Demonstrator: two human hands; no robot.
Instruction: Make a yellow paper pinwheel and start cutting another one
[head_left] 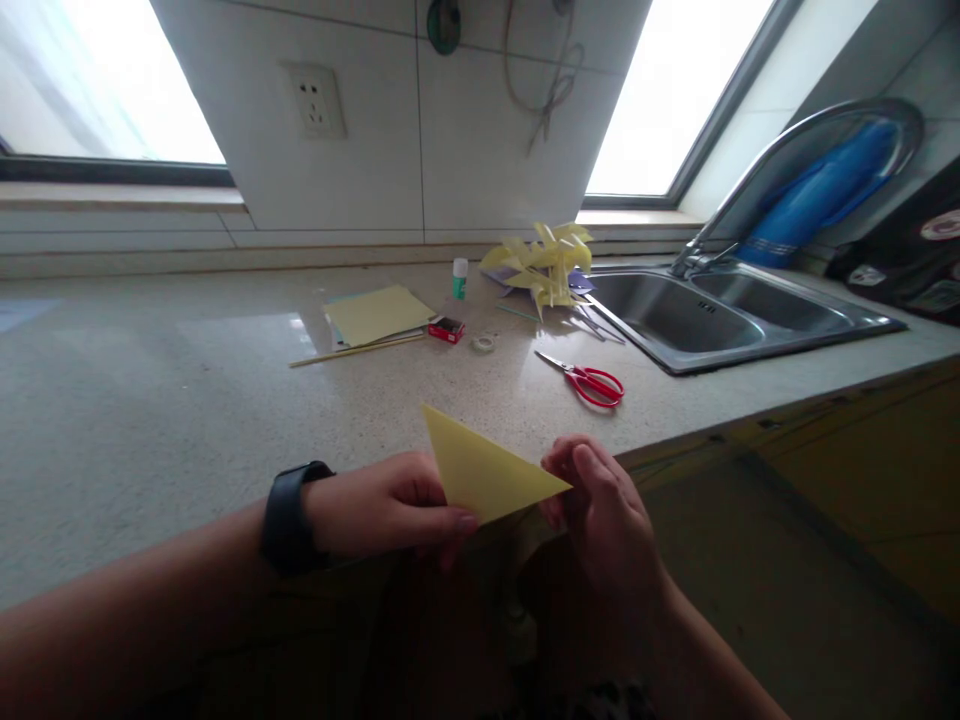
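A yellow paper folded into a triangle (484, 468) is held in front of the counter's near edge. My left hand (390, 508), with a black watch on its wrist, pinches the triangle's lower left side. Fingers of my right hand (600, 505) are closed on the triangle's right tip. Red-handled scissors (589, 380) lie on the counter just beyond my right hand.
On the speckled counter (150, 400) lie a stack of yellow sheets (377, 313), a thin stick (352, 350), a small red box (447, 329), a tape roll (484, 343), a glue stick (460, 278) and a heap of yellow paper scraps (546, 262). A steel sink (720, 315) with tap is at right.
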